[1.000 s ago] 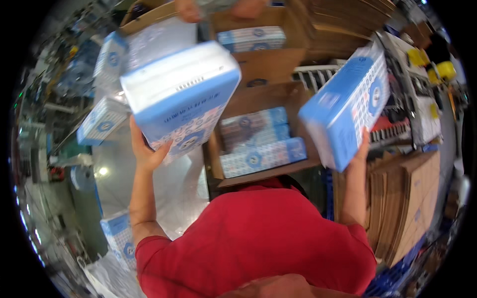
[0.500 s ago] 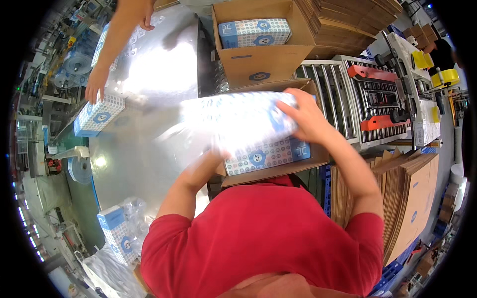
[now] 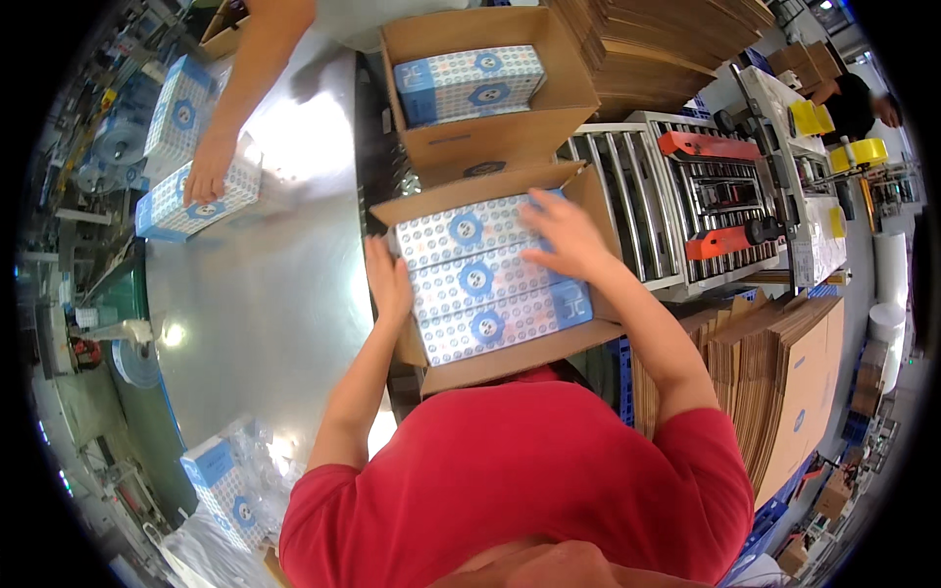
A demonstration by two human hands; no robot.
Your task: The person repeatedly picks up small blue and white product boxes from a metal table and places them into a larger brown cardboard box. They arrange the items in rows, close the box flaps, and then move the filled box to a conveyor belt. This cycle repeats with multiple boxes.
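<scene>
An open cardboard carton (image 3: 510, 367) in front of me holds three white-and-blue printed boxes (image 3: 477, 278), lying side by side in rows. My left hand (image 3: 391, 282) rests along the carton's left wall, fingers stretched out and holding nothing. Over the right end of the upper two boxes is my right hand (image 3: 567, 238). Its fingers are apart and slightly blurred, and I cannot tell if they touch the boxes.
Beyond stands a second carton (image 3: 510, 125) with a similar box inside. At the metal table's (image 3: 257, 323) far left, another person's hand (image 3: 208, 169) touches a printed box (image 3: 179, 209). A roller conveyor (image 3: 629, 181) and flattened cartons (image 3: 784, 382) are on the right.
The box I was carrying is now down in the carton with the others. My left hand has moved to the carton's left wall. The other person's box has shifted on the table.
</scene>
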